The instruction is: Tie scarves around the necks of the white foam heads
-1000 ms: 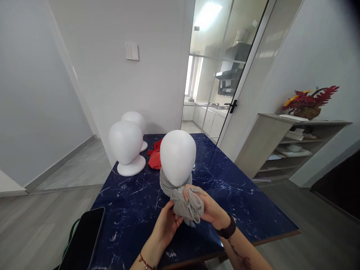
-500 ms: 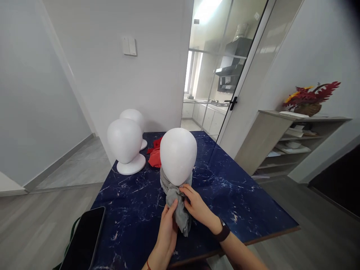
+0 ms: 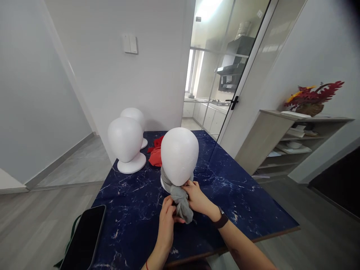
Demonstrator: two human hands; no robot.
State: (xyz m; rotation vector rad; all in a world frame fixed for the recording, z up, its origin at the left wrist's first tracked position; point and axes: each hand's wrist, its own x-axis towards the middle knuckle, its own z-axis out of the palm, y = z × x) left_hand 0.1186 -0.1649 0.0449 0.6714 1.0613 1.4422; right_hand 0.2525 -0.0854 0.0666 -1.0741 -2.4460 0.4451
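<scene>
A white foam mannequin head [image 3: 179, 154] stands on the dark blue marbled table [image 3: 135, 210] in front of me. A grey scarf [image 3: 180, 198] is wound round its neck and hangs down in a bunch at the front. My left hand [image 3: 167, 220] grips the lower part of the bunch from the left. My right hand [image 3: 197, 198], with a black watch on the wrist, pinches the scarf just under the head's chin.
Two more white foam heads [image 3: 126, 142] [image 3: 134, 117] stand at the table's far left, with a red cloth [image 3: 156, 154] behind the near head. A black phone [image 3: 83, 240] lies at the near left corner. A shelf unit [image 3: 284, 142] with flowers stands at the right.
Both hands have moved up toward the neck of the head. The loose scarf bunch, held out toward me a second ago, now sits tighter and closer under the chin.
</scene>
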